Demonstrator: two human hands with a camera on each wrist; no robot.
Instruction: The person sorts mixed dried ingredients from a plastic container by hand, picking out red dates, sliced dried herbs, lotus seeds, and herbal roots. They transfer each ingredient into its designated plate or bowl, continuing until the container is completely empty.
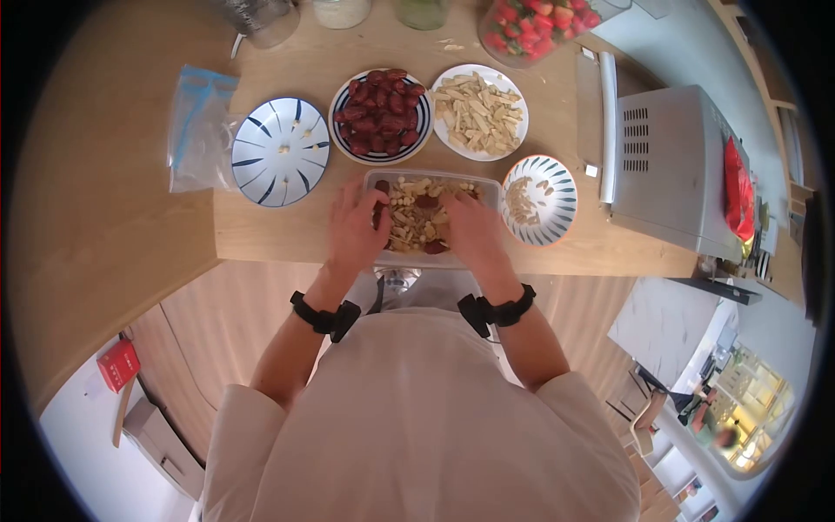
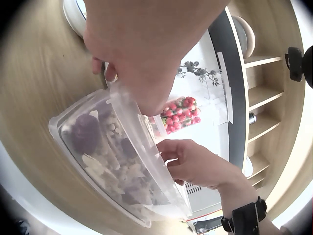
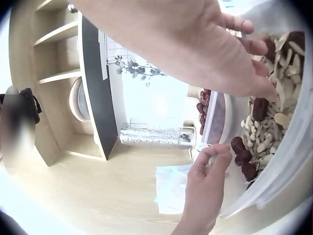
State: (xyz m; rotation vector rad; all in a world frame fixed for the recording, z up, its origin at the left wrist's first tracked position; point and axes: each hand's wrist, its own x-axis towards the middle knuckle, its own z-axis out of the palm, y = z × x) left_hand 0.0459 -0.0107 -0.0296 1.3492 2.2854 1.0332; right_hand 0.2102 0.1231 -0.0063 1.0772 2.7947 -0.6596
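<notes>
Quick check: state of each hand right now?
Left hand: at the plastic container; can't tell whether it holds anything.
Right hand: open, fingers at the dry mix, nothing visibly held.

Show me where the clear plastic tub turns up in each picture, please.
Head: the clear plastic tub is near the middle, between the left hand and right hand.
Left wrist: lower left to lower centre, tilted.
Right wrist: along the right side, partly cut off.
Shared landmark: the right hand, its fingers at the tub in all three.
</notes>
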